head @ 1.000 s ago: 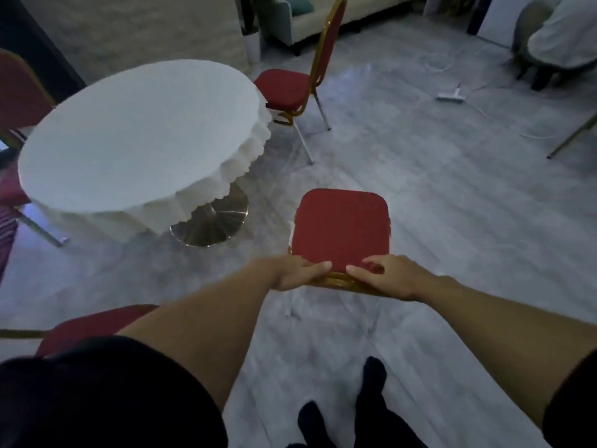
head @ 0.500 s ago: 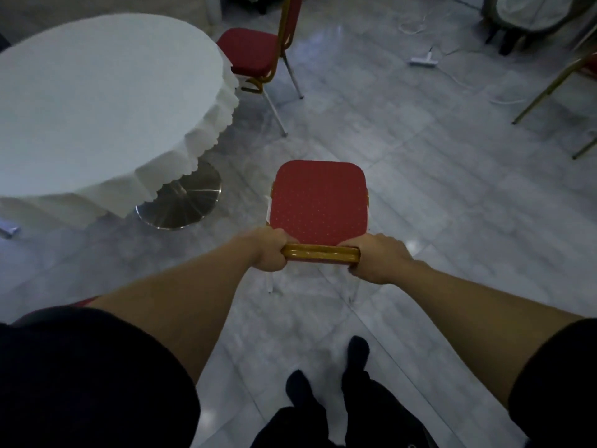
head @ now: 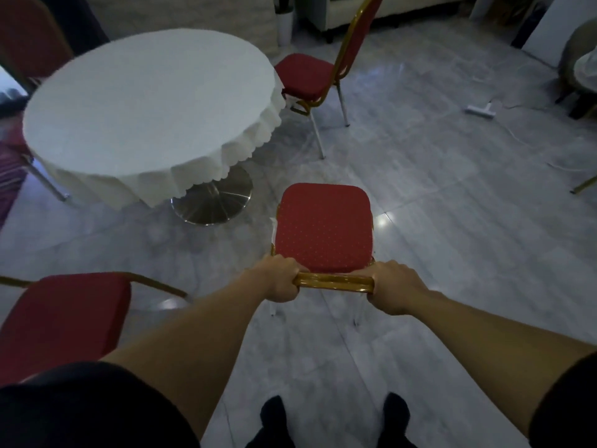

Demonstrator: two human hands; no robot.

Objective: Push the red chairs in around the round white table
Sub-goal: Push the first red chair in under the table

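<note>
1. I see my left hand (head: 280, 279) and my right hand (head: 392, 287) wrapped tight around the gold top bar (head: 332, 282) of a red chair (head: 324, 228), one hand at each end.
2. The round white bench (head: 142, 105) is my landmark. The chair I hold is out past the near right edge of the bench, apart from it, with bare floor (head: 452, 195) between.
3. Its seat points away from me and is not tucked under the bench.
4. A second red chair (head: 305, 79) sits at the far right side of the bench, with its seat just beside the hanging white cloth (head: 206, 176).
5. A third red chair (head: 61, 321) is on the near side of the bench, well apart from it, next to my left arm.
6. A fourth red chair back (head: 30, 37) shows at the far left side of the bench, close to it.
7. The shiny round foot (head: 214, 203) of the bench sticks out from under the cloth.
8. My two dark feet (head: 274, 418) stand on the floor right behind the chair I hold.
</note>
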